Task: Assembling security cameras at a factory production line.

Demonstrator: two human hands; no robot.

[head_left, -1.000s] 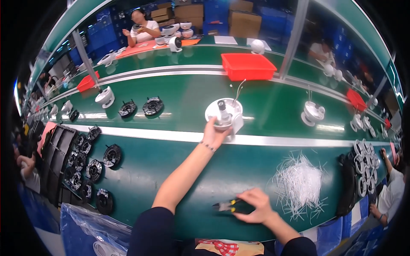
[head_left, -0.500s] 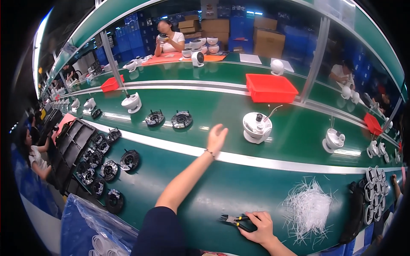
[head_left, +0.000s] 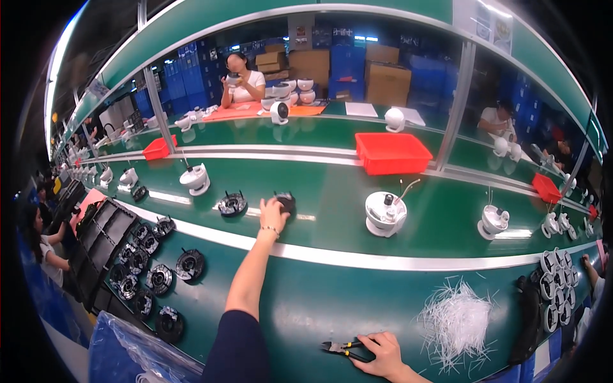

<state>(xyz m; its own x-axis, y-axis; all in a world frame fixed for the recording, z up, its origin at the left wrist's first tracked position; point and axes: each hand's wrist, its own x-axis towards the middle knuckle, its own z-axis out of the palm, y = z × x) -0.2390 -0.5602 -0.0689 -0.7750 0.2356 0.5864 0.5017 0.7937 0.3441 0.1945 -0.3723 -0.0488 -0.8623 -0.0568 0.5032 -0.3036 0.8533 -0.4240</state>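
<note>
On the green conveyor belt, my left hand (head_left: 272,216) has its fingers curled over the left side of a black round part (head_left: 287,203), which it partly hides. A similar black disc-shaped part (head_left: 231,203) lies just left of it. Near the bench's front edge, my right hand (head_left: 382,355) is closed around the handles of side cutters (head_left: 345,349) with black and yellow grips. The cutters' jaws point left, resting at the bench surface. Further right on the belt stands a white round housing (head_left: 385,214) with wires sticking up.
A heap of white plastic strips (head_left: 457,323) lies right of the cutters. Several black round parts (head_left: 159,279) cover the bench's left, beside a black tray (head_left: 102,236). A red bin (head_left: 393,153) stands beyond the belt, near a metal post (head_left: 458,105). Co-workers sit beyond and at both sides.
My left hand has moved left from beside the white housing onto the black round part and closed on it. My right hand still holds the cutters. The whole view has shifted slightly.
</note>
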